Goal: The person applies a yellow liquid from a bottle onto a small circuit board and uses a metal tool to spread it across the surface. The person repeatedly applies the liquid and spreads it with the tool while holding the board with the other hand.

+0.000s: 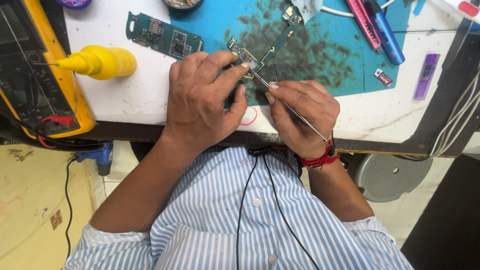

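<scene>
Sitting on the stained blue work mat (350,55), a small green circuit board (244,54) with a long thin arm running toward 1 o'clock is pinned under the left hand (202,100), whose fingertips press its near edge. The right hand (300,117) pinches fine metal tweezers (287,107), their tip touching a chip on the board.

Slipping looks like the main risk: if the left fingers ease, the board could skid and the tweezer tip scrape neighbouring parts, or flick the small chip off.

At 10 o'clock lies a larger green circuit board (165,36); farther left, a yellow squeeze bottle (102,62) whose nozzle could be knocked by an elbow.
</scene>
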